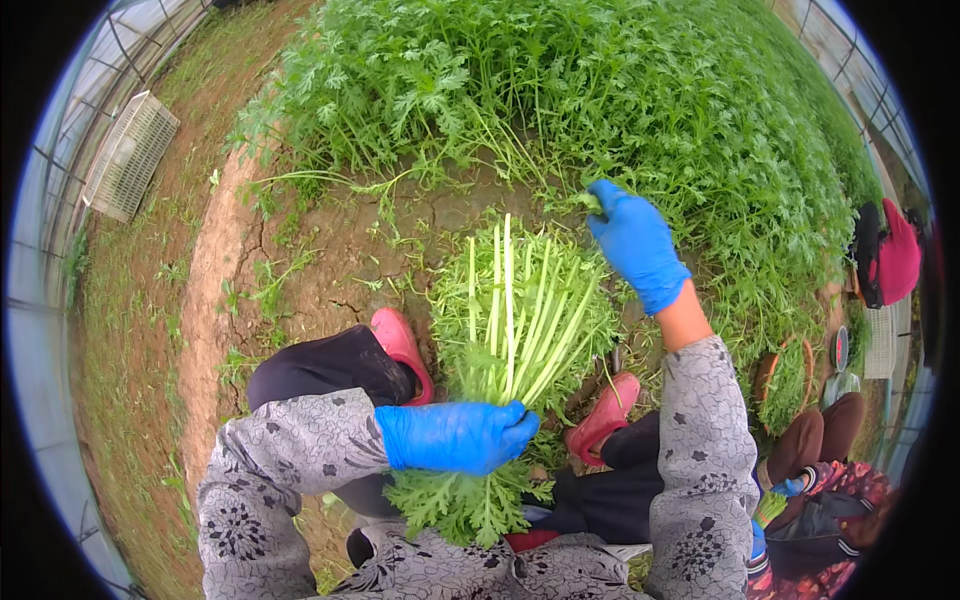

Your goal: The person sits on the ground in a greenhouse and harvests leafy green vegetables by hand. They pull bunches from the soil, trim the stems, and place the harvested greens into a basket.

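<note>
My left hand, in a blue glove, is closed around a bunch of leafy green stalks. Their pale cut stems fan out ahead of the fist, and the feathery leaves hang out behind it toward my lap. Beyond and to the right, my right hand, also blue-gloved, is raised near the edge of the standing crop. A small bit of pale green plant shows between its thumb and fingers. Beneath the stems lies a heap of loose greens on the ground between my pink shoes.
A dense bed of leafy greens stands ahead. A white plastic crate sits at the left by the greenhouse wall. At the lower right another person in blue gloves holds greens, near a basket of greens.
</note>
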A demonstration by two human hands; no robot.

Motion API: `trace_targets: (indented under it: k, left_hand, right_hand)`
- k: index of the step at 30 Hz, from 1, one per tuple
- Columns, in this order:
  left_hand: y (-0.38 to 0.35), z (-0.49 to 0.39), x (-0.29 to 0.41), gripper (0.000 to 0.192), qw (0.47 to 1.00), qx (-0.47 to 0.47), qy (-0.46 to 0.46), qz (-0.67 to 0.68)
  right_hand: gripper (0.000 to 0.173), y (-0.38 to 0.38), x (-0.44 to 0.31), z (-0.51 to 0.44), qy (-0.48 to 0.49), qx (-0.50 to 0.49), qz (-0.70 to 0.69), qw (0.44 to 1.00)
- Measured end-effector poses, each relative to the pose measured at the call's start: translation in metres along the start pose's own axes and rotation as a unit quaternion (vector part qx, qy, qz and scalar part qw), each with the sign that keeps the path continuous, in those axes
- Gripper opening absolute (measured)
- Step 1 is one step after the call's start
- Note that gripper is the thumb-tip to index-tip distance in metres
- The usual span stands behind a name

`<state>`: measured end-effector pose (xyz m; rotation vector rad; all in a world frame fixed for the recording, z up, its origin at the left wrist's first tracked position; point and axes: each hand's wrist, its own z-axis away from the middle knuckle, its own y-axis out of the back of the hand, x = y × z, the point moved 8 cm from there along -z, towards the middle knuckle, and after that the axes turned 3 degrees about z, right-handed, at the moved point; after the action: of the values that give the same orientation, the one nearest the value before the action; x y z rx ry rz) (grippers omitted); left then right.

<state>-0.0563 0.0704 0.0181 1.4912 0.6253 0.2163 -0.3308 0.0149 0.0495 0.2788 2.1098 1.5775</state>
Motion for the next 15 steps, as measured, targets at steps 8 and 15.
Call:
trace_targets:
  k: [8,15]
  left_hand:
    - [-0.007,-0.004,-0.002,0.027,1.000,0.018,0.017,0.013]
    - [-0.001,-0.006,-0.002,0.024,0.999,0.034,0.007,0.023]
  right_hand:
    - [0.043,-0.017,-0.095,0.074,0.118,-0.277,-0.036,0.953]
    - [0.029,0.005,-0.040,0.048,-0.016,-0.152,-0.038,0.988]
